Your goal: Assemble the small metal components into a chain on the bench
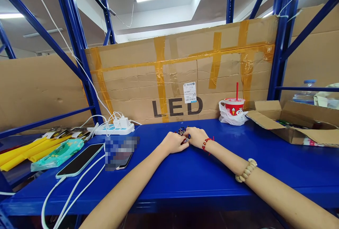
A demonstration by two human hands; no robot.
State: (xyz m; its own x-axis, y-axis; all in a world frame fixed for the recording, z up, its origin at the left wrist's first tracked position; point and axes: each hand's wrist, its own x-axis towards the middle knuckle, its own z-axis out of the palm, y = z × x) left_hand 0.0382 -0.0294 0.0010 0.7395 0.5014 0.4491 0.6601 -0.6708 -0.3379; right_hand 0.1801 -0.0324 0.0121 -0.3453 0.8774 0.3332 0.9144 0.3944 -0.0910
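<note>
My left hand (175, 142) and my right hand (195, 136) meet over the middle of the blue shelf top. Both are closed around a small dark cluster with shiny, coloured bits (181, 131). Fingers cover most of it, so its kind cannot be made out. The left thumb and fingers press in from the left, while the right fingers curl over from the other side. A red beaded bracelet (204, 144) circles the right wrist, and a pale bead bracelet (247, 170) sits farther up that forearm.
Left of my hands lie a charging phone (81, 160), another phone (124, 160), a teal packet (58, 154) and a power strip (127, 128) with white cables. Rightward stand a red cup with straw (234, 107) and an open cardboard box (296, 133). Cardboard (127, 91) walls the back.
</note>
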